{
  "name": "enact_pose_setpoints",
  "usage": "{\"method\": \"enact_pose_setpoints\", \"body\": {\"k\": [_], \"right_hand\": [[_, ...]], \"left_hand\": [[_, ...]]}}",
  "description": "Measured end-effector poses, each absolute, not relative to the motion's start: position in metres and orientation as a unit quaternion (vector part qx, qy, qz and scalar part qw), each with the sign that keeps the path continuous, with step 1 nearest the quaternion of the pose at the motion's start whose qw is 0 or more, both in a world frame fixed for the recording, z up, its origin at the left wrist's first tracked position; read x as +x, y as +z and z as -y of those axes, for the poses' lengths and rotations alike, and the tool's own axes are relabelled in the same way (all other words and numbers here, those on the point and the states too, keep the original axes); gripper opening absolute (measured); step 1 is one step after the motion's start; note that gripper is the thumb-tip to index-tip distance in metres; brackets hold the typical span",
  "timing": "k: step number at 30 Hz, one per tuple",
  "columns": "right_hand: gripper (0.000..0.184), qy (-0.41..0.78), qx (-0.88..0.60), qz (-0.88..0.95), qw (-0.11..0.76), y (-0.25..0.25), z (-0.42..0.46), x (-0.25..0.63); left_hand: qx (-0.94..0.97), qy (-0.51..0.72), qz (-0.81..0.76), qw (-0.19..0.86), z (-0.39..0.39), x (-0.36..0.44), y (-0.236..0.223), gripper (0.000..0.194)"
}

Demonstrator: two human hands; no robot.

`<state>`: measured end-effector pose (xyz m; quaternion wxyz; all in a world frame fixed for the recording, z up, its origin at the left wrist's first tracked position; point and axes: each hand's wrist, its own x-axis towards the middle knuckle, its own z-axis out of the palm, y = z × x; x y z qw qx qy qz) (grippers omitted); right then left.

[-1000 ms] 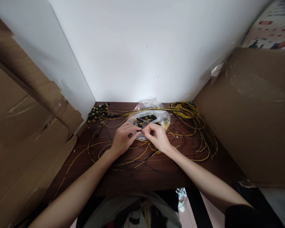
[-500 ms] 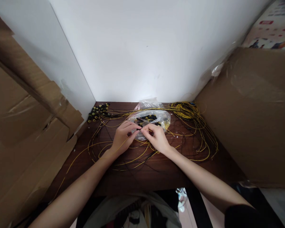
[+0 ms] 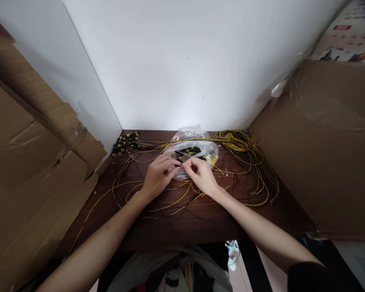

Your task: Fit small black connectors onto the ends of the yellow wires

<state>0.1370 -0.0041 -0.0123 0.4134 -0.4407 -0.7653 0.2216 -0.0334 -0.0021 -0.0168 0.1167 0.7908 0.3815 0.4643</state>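
Above the front of a clear plastic bag (image 3: 213, 151), my left hand (image 3: 158, 174) pinches a small dark piece (image 3: 179, 164) between thumb and forefinger. A thin yellow wire (image 3: 95, 206) passes across that hand and its wrist and trails down to the left. My right hand (image 3: 203, 176) has thumb and forefinger pressed together, a small gap away from the left fingertips. What it pinches, if anything, is too small to make out. Black and yellow parts (image 3: 188, 152) lie in the bag just behind both hands.
A cluster of black and yellow connectors (image 3: 126, 142) lies at the back left of the brown table (image 3: 200, 227). Bundled yellow and black wires (image 3: 239, 144) sit back right, with loose strands around. Cardboard (image 3: 316, 154) flanks both sides; a white panel (image 3: 182, 73) stands behind.
My right fingertips have moved slightly right, away from the left ones, opening a small gap between the hands. The left hand has hardly moved.
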Motion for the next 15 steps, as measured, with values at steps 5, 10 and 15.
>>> {"method": "enact_pose_setpoints", "body": {"k": [5, 10, 15], "right_hand": [[0.021, 0.226, -0.431, 0.766, 0.421, -0.0108, 0.0052, 0.1370], [0.022, 0.227, -0.430, 0.761, 0.429, -0.0097, 0.0061, 0.1364], [0.021, 0.228, -0.427, 0.759, 0.434, -0.0099, 0.0063, 0.1363]], "left_hand": [[0.795, 0.460, -0.380, 0.108, 0.0018, -0.0336, -0.0181, 0.010], [0.794, 0.472, -0.366, 0.116, 0.0024, -0.0319, -0.0180, 0.010], [0.789, 0.478, -0.366, 0.123, 0.0032, -0.0312, -0.0184, 0.010]]}}
